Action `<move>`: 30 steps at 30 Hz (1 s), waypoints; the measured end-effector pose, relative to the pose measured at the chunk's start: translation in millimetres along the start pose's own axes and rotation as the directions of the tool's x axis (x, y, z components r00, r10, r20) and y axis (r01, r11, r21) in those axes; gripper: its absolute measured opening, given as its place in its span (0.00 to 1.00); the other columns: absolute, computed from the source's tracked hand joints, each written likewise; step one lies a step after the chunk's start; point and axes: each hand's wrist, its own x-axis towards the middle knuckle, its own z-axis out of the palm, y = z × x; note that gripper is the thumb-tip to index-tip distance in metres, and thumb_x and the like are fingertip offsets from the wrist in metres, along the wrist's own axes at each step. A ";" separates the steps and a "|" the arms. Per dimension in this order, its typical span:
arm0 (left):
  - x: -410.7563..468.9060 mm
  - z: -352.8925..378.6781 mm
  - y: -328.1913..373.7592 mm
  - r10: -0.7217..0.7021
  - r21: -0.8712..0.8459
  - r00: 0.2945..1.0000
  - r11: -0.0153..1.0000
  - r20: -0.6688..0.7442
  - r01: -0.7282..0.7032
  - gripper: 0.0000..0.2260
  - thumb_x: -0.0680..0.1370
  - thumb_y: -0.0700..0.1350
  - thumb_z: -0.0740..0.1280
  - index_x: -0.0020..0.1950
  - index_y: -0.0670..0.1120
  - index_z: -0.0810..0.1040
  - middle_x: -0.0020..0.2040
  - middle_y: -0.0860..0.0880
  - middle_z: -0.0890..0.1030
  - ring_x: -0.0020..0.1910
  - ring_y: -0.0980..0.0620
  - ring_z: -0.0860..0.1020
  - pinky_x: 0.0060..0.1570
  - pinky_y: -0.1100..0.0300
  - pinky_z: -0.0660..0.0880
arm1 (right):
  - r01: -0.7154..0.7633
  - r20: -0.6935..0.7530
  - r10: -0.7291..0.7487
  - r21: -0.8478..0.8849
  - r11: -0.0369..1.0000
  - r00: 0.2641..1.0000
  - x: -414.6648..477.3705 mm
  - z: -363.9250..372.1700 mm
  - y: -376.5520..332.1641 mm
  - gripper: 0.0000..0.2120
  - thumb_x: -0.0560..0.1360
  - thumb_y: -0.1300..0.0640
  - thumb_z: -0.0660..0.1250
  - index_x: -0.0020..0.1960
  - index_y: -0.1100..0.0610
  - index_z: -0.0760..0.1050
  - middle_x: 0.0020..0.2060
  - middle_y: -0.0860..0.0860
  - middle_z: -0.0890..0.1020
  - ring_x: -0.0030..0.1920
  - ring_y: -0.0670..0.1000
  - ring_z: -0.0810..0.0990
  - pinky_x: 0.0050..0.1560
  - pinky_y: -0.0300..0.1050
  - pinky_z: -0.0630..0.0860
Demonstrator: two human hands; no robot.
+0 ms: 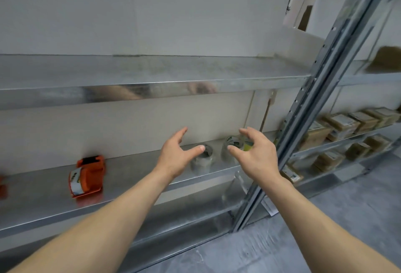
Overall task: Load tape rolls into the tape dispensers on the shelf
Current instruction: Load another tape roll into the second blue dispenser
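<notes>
Two clear tape rolls stand on the middle metal shelf [134, 165]: one roll [202, 159] just right of my left hand [175, 153], a second roll [235, 143] with a yellow-green label partly hidden behind my right hand [255, 152]. Both hands hover with fingers spread, each close to its roll and holding nothing. An orange tape dispenser [87, 176] with tape in it lies on the same shelf to the left. Another orange object [2, 187] is cut off at the left edge.
A bare metal shelf [152, 73] runs above, another lies below. A slotted steel upright [303, 107] stands just right of my right hand. Beyond it, shelves carry several wrapped brown packages [347, 124]. The floor [325, 229] is grey.
</notes>
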 end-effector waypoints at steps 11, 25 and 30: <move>19.4 -16.9 2.0 0.058 0.004 0.998 0.998 0.012 -0.058 0.30 0.68 0.50 0.79 0.68 0.48 0.77 0.68 0.55 0.69 0.69 0.57 0.68 0.69 0.61 0.62 | 0.073 0.005 -0.073 0.069 0.995 0.997 21.8 27.5 -18.2 0.33 0.66 0.48 0.78 0.70 0.48 0.73 0.64 0.45 0.79 0.62 0.46 0.78 0.64 0.50 0.75; -91.3 -149.4 -5.8 -0.018 0.073 0.890 0.996 -0.455 0.058 0.27 0.68 0.46 0.79 0.66 0.48 0.77 0.74 0.53 0.67 0.71 0.59 0.66 0.67 0.65 0.63 | 0.361 0.207 -0.450 0.357 0.862 0.869 -24.3 105.8 -129.2 0.26 0.67 0.53 0.78 0.64 0.50 0.78 0.58 0.45 0.83 0.61 0.49 0.81 0.64 0.48 0.75; -148.0 -199.8 -16.6 -0.044 0.099 0.821 0.988 -0.570 0.121 0.29 0.68 0.47 0.79 0.68 0.47 0.76 0.76 0.51 0.65 0.73 0.56 0.65 0.66 0.65 0.60 | 0.408 0.270 -0.545 0.428 0.806 0.794 -61.3 126.1 -171.0 0.28 0.68 0.53 0.78 0.66 0.51 0.77 0.59 0.46 0.83 0.59 0.48 0.80 0.58 0.40 0.72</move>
